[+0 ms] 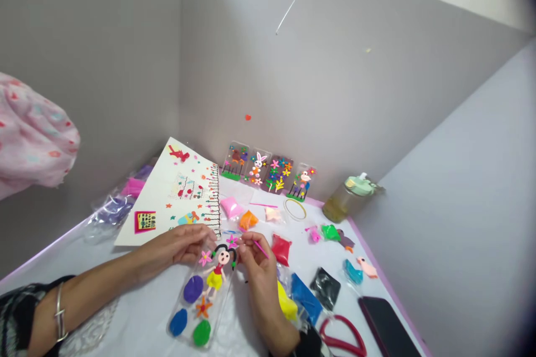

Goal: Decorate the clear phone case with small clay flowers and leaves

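A clear phone case [196, 312] lies tilted on the table, bearing a clay girl figure [215, 276] with black pigtails, red top and yellow skirt. Around the figure are pink flowers, an orange flower [204, 307] and purple, blue and green ovals. My left hand [188, 242] has its curled fingers at the case's upper left edge. At the upper right, my right hand [262, 273] pinches a thin pink tool [260, 248], its fingertips close to a pink flower [231, 241].
Bags of coloured clay, such as a red one [281, 249], spread to the right, with red-handled scissors [343, 336] and a dark phone [387, 326]. Decorated cases [257, 169] lean on the wall. A bottle [345, 201] stands back right; a decorated white sheet [161, 192] lies left.
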`<control>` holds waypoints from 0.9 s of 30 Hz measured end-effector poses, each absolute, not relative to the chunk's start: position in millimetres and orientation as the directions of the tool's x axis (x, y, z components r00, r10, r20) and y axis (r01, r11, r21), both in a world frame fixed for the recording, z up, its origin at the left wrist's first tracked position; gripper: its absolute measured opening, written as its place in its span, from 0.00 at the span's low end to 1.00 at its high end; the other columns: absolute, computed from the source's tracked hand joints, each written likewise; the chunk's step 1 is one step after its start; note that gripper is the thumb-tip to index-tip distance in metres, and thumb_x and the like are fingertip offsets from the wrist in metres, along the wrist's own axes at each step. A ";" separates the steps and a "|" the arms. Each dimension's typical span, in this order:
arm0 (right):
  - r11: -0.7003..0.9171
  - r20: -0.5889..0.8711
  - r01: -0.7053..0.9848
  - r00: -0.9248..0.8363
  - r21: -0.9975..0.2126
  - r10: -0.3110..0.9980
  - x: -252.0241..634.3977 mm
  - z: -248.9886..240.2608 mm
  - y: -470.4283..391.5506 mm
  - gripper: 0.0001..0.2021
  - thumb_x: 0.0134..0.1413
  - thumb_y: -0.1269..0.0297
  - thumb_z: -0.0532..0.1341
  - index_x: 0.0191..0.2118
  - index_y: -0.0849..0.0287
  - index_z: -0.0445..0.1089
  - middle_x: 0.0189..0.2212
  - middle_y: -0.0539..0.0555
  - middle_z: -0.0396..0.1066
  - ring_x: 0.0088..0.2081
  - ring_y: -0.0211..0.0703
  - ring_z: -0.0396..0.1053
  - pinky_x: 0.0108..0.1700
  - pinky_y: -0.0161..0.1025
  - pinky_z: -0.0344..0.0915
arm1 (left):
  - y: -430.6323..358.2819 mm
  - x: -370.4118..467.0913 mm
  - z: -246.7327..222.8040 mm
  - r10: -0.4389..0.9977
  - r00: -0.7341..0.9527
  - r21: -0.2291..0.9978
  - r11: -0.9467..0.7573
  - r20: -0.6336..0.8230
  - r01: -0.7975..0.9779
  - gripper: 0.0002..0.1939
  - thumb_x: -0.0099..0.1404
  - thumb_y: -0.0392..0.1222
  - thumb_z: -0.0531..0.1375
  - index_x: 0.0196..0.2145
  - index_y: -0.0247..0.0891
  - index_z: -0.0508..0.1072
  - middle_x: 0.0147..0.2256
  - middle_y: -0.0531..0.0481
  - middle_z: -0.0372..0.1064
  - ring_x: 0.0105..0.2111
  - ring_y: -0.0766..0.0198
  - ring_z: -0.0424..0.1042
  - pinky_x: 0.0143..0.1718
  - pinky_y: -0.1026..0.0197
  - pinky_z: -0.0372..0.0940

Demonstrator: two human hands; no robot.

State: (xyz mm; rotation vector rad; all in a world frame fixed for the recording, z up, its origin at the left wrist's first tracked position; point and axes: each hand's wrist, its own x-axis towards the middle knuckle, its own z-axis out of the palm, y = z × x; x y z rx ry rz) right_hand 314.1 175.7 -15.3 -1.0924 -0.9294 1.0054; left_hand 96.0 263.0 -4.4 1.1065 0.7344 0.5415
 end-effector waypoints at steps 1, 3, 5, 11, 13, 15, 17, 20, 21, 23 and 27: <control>0.155 0.100 -0.178 0.286 -0.972 0.953 314.8 -14.7 175.9 0.16 0.59 0.49 0.77 0.42 0.53 0.78 0.31 0.48 0.74 0.33 0.44 0.72 0.38 0.39 0.71 | 262.2 96.0 -3.6 0.701 0.664 0.927 0.373 -0.259 -0.033 0.29 0.65 0.70 0.75 0.44 0.40 0.83 0.41 0.46 0.80 0.39 0.60 0.78 0.44 0.61 0.75; 0.156 0.098 -0.185 0.291 -0.970 0.952 315.8 -13.5 176.2 0.16 0.60 0.48 0.77 0.41 0.53 0.78 0.32 0.49 0.76 0.34 0.45 0.74 0.39 0.40 0.72 | 260.7 96.3 -2.2 0.680 0.686 0.923 0.384 -0.259 -0.032 0.28 0.64 0.69 0.76 0.41 0.39 0.83 0.36 0.50 0.76 0.35 0.62 0.75 0.41 0.63 0.75; 0.152 0.096 -0.178 0.289 -0.972 0.952 316.3 -12.6 176.0 0.16 0.62 0.47 0.76 0.42 0.53 0.78 0.33 0.50 0.78 0.35 0.46 0.76 0.41 0.41 0.74 | 260.1 96.3 -1.6 0.696 0.670 0.918 0.392 -0.256 -0.056 0.28 0.62 0.69 0.77 0.39 0.40 0.82 0.35 0.52 0.72 0.33 0.64 0.71 0.38 0.64 0.74; 0.160 0.127 -0.093 0.290 -0.983 0.948 312.7 -16.3 172.5 0.24 0.71 0.35 0.66 0.46 0.54 0.80 0.34 0.53 0.81 0.33 0.48 0.79 0.41 0.44 0.78 | 263.9 93.6 -2.0 0.812 0.535 0.902 0.387 -0.234 -0.194 0.26 0.58 0.65 0.81 0.40 0.43 0.83 0.43 0.50 0.73 0.42 0.59 0.73 0.45 0.61 0.77; 0.151 0.124 -0.081 0.270 -0.985 0.955 311.3 -18.5 171.6 0.26 0.71 0.34 0.64 0.47 0.55 0.80 0.32 0.52 0.80 0.31 0.47 0.78 0.40 0.44 0.77 | 264.5 92.8 -1.5 0.822 0.520 0.905 0.379 -0.233 -0.194 0.25 0.58 0.65 0.81 0.39 0.43 0.84 0.42 0.50 0.74 0.42 0.58 0.73 0.45 0.61 0.78; 0.132 0.111 -0.078 0.231 -0.988 0.967 310.8 -19.9 171.3 0.28 0.70 0.32 0.64 0.47 0.55 0.79 0.30 0.51 0.78 0.31 0.46 0.76 0.39 0.42 0.74 | 264.3 92.4 -1.1 0.828 0.511 0.906 0.375 -0.232 -0.195 0.25 0.56 0.65 0.82 0.38 0.43 0.86 0.42 0.49 0.75 0.42 0.58 0.73 0.43 0.62 0.78; 0.115 0.098 -0.075 0.194 -0.991 0.976 311.3 -20.0 171.3 0.29 0.68 0.30 0.65 0.47 0.55 0.79 0.29 0.50 0.76 0.31 0.45 0.74 0.39 0.41 0.71 | 263.9 92.3 -1.2 0.829 0.506 0.900 0.385 -0.239 -0.205 0.26 0.54 0.65 0.83 0.39 0.43 0.87 0.43 0.48 0.78 0.44 0.57 0.75 0.42 0.63 0.78; 0.099 0.088 -0.066 0.158 -0.993 0.984 312.4 -18.6 171.2 0.29 0.68 0.30 0.65 0.45 0.55 0.78 0.29 0.50 0.74 0.32 0.45 0.72 0.38 0.41 0.69 | 263.5 92.1 -1.7 0.827 0.511 0.891 0.394 -0.236 -0.226 0.26 0.53 0.64 0.84 0.40 0.44 0.89 0.45 0.46 0.81 0.46 0.56 0.76 0.42 0.65 0.79; 0.096 0.087 -0.061 0.146 -0.993 0.986 312.6 -18.0 171.0 0.29 0.69 0.30 0.64 0.44 0.55 0.78 0.29 0.50 0.74 0.32 0.45 0.72 0.38 0.41 0.69 | 263.4 91.9 -1.7 0.828 0.511 0.891 0.392 -0.232 -0.231 0.25 0.53 0.63 0.84 0.40 0.44 0.89 0.44 0.46 0.81 0.46 0.57 0.76 0.42 0.65 0.79; 0.094 0.087 -0.055 0.120 -0.994 0.989 312.5 -17.2 170.5 0.28 0.71 0.31 0.63 0.44 0.55 0.77 0.29 0.50 0.74 0.32 0.45 0.72 0.39 0.41 0.68 | 262.9 91.4 -1.0 0.835 0.502 0.892 0.386 -0.228 -0.237 0.25 0.53 0.62 0.85 0.40 0.45 0.90 0.45 0.46 0.81 0.46 0.57 0.76 0.41 0.65 0.80; 0.099 0.095 -0.040 0.081 -0.994 0.992 312.5 -16.7 169.3 0.26 0.74 0.34 0.61 0.44 0.54 0.76 0.29 0.49 0.73 0.32 0.45 0.71 0.39 0.41 0.67 | 262.1 91.2 1.5 0.850 0.476 0.900 0.369 -0.226 -0.232 0.24 0.52 0.61 0.85 0.39 0.44 0.90 0.46 0.45 0.80 0.45 0.56 0.76 0.40 0.64 0.81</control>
